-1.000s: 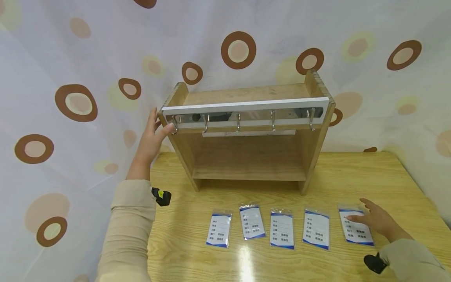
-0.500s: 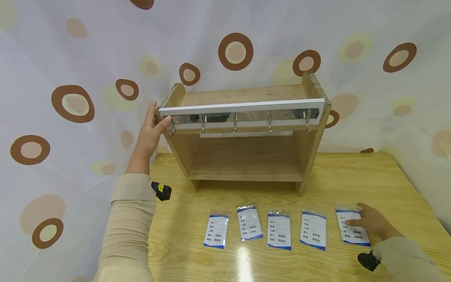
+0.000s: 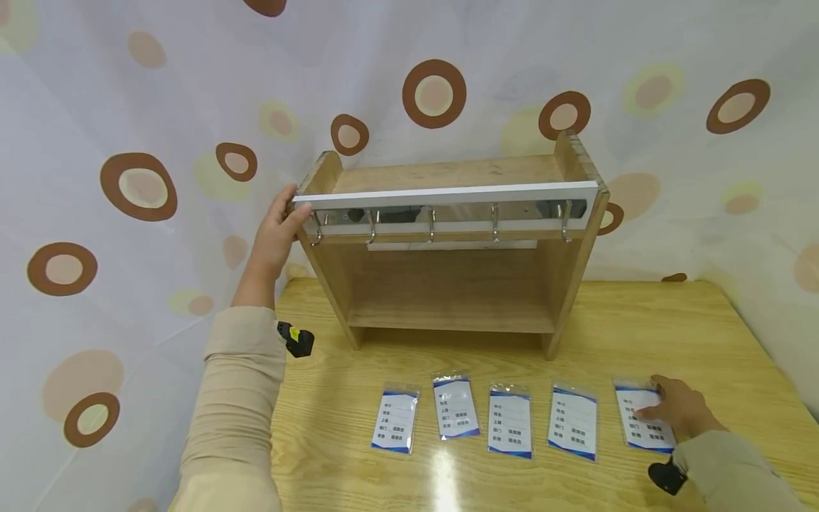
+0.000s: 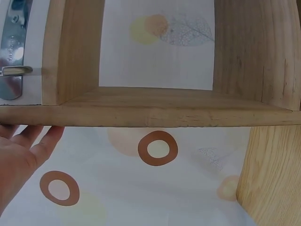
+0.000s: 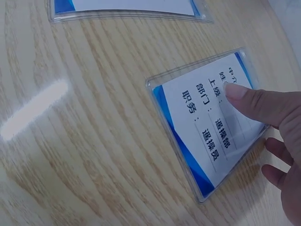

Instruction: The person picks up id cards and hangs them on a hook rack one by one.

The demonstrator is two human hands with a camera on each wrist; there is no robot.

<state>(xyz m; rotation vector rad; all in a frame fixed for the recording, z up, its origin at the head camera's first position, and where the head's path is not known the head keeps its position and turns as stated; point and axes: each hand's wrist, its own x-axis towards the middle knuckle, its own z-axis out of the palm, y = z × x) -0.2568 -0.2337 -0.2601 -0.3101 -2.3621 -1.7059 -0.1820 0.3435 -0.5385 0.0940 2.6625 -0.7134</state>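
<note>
Right fingers (image 5: 278, 151) lower over card (image 5: 202, 129), wooden table (image 3: 333, 434), spotted backdrop (image 3: 505, 57).

Right hand (image 5: 287, 120) over badge (image 5: 195, 129) (blue-edged)

a: head view, how set?
b: set high, in front, pitched forward and down; the whole wooden shelf (image 3: 451, 320) is taken in from farthest back.
a: left wrist?
b: worn close by the left hand (image 4: 16, 157), turned sideways, aimed into the shelf's open front; hook strip (image 4: 14, 47) is shared with head view.
a: right wrist?
b: aimed down, close over the table (image 5: 99, 141); rightmost card (image 5: 202, 125) is shared with head view.
</note>
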